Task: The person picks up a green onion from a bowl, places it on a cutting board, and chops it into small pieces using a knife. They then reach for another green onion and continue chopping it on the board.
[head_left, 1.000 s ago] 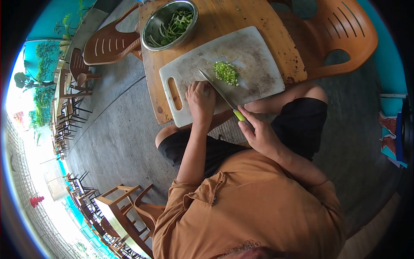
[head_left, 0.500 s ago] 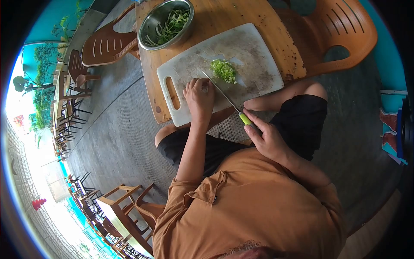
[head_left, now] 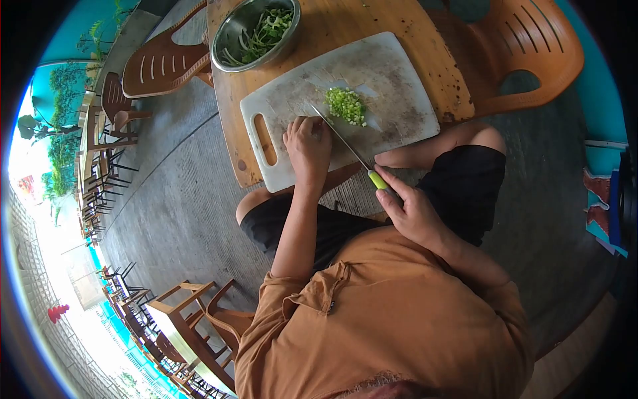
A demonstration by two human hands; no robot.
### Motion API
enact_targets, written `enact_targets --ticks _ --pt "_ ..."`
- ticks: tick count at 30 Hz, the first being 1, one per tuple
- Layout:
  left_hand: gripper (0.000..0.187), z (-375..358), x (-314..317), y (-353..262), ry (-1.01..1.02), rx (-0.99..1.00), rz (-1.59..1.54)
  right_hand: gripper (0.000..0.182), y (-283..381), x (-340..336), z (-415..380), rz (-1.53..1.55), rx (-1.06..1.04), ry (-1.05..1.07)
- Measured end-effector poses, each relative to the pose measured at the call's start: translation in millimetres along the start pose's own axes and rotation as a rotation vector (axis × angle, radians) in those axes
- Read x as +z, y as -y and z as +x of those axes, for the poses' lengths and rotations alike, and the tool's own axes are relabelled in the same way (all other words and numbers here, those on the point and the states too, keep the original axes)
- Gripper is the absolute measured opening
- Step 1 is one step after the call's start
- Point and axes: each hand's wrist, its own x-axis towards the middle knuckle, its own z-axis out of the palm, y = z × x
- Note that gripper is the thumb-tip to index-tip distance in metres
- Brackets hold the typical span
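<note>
On brown wooden surface (head_left: 345, 20), above grey concrete floor (head_left: 179, 193): stained white board (head_left: 395, 76), chopped green heap (head_left: 345, 106). Gripped in right hand (head_left: 415, 211): green-handled steel knife (head_left: 378, 180). In curled left hand (head_left: 308, 149): unclear.

The left hand (head_left: 308, 147) is curled; the right hand (head_left: 411, 207) grips, angled forward and leftward.

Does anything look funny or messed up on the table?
A little. The white cutting board looks odd: dark stains blotch it, and its near edge pokes out past the wooden table. The chopped greens sit in one pile, not spilled.
</note>
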Motion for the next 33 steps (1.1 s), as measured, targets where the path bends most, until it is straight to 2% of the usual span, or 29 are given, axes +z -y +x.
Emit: enact_targets --ticks 9,26,33 --pt "0.011 0 2 2 -0.010 0.010 0.013 0.050 -15 18 23 -0.033 -0.160 -0.100" --pt "0.009 1 -4 0 0.024 -0.033 -0.050 0.051 5 -6 -6 0.063 0.085 0.029" --pt "0.009 1 -3 3 0.015 -0.006 -0.027 0.050 0 -4 -7 0.050 0.004 0.013"
